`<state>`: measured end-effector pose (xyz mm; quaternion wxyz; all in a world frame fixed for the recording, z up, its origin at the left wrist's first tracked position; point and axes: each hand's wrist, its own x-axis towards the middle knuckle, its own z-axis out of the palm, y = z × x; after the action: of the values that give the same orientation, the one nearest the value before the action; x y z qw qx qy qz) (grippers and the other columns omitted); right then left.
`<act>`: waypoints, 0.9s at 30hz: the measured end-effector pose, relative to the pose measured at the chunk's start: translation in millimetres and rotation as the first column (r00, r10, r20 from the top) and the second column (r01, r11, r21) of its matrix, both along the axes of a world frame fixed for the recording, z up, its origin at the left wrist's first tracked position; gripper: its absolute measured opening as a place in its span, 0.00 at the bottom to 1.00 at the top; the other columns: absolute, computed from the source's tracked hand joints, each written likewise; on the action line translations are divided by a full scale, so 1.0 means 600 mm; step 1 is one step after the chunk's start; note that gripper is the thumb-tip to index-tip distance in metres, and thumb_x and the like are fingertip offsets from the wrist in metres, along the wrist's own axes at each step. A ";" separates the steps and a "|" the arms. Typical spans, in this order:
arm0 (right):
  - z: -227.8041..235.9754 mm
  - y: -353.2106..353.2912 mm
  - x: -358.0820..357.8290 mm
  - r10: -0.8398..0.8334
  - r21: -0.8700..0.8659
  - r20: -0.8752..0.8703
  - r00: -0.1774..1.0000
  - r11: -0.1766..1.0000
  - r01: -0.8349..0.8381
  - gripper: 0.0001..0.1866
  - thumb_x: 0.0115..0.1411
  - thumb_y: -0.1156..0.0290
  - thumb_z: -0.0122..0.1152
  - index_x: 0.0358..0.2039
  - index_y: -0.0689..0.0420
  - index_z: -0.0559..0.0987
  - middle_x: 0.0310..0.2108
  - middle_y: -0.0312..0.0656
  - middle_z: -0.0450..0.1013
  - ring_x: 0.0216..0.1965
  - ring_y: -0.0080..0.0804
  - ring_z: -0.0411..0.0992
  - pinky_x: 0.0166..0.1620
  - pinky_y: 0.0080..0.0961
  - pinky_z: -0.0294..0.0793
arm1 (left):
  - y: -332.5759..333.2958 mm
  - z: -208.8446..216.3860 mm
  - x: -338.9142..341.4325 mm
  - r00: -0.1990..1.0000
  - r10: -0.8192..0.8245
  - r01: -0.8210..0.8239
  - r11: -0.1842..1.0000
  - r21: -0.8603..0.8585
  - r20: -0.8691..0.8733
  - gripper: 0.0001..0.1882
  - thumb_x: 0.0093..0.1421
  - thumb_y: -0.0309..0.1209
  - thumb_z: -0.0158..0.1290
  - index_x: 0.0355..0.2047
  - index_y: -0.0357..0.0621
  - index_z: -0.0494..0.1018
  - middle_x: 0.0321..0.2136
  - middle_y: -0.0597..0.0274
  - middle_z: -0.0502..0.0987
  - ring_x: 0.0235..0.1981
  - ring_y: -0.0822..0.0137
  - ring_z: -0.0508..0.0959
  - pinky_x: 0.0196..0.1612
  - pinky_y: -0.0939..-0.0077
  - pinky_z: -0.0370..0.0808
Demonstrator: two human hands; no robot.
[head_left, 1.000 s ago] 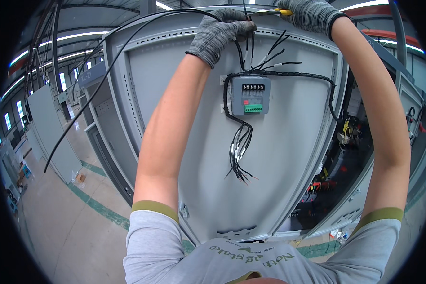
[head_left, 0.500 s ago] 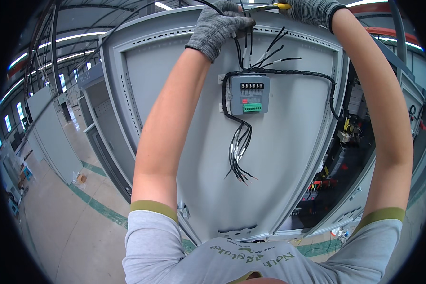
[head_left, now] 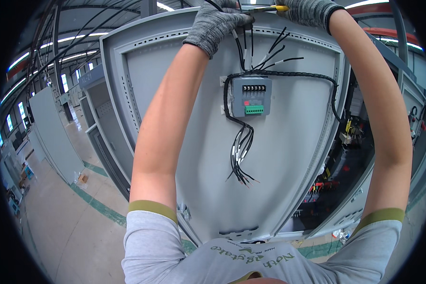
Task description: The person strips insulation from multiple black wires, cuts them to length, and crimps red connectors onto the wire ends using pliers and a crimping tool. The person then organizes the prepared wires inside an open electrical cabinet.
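Both my hands are raised to the top edge of a grey cabinet door (head_left: 199, 142), in grey knit gloves. My left hand (head_left: 213, 28) is closed, pinching black wires (head_left: 245, 45) near the top rim. From the right, my right hand (head_left: 310, 12) grips a slim screwdriver-like tool (head_left: 262, 9) with a yellow handle end, its shaft pointing at the left fingertips. Whatever the tip meets is hidden by the left fingers. Below, a grey terminal module (head_left: 265, 99) with a green connector sits on the door. A black wrapped harness (head_left: 298, 74) loops around it, with labelled loose wires.
A bundle of loose wire ends (head_left: 241, 151) hangs below the module. To the right, an open cabinet (head_left: 326, 175) shows dark components and wiring. Another grey cabinet (head_left: 99, 104) stands on the left, above a concrete floor (head_left: 85, 227) with a green stripe (head_left: 97, 204).
My left hand and forearm have shifted slightly left. The tool and right hand have moved a little left too, while the door appears slightly lower and to the right.
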<state>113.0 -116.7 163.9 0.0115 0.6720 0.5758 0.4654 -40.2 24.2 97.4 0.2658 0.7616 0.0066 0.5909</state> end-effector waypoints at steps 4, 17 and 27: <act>0.000 0.014 -0.018 0.049 -0.012 0.029 0.998 0.999 -0.049 0.12 0.56 0.64 0.53 0.34 0.55 0.81 0.28 0.48 0.78 0.32 0.46 0.77 0.36 0.40 0.75 | 0.006 0.001 -0.022 1.000 0.031 -0.031 1.000 0.007 -0.007 0.18 0.48 0.22 0.63 0.39 0.33 0.70 0.24 0.57 0.79 0.23 0.70 0.79 0.24 0.79 0.75; 0.008 0.009 -0.004 0.104 -0.122 -0.046 0.994 0.987 -0.109 0.15 0.56 0.61 0.52 0.35 0.56 0.81 0.29 0.49 0.78 0.32 0.47 0.76 0.36 0.40 0.73 | -0.002 0.000 -0.013 0.997 0.072 -0.072 0.997 -0.002 -0.031 0.22 0.48 0.23 0.64 0.42 0.31 0.69 0.27 0.58 0.79 0.25 0.70 0.79 0.25 0.78 0.76; -0.003 0.003 0.000 0.210 -0.115 -0.161 0.964 0.966 -0.230 0.12 0.58 0.64 0.52 0.36 0.55 0.80 0.30 0.48 0.78 0.33 0.44 0.75 0.38 0.38 0.72 | 0.006 0.000 -0.018 1.000 -0.004 0.005 1.000 0.012 -0.031 0.21 0.49 0.21 0.62 0.43 0.30 0.68 0.28 0.56 0.80 0.27 0.68 0.80 0.27 0.77 0.78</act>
<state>113.2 -114.7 162.1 -0.0380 0.6341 0.6759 0.3736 -51.2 27.9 97.1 0.2623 0.7724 0.0053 0.5784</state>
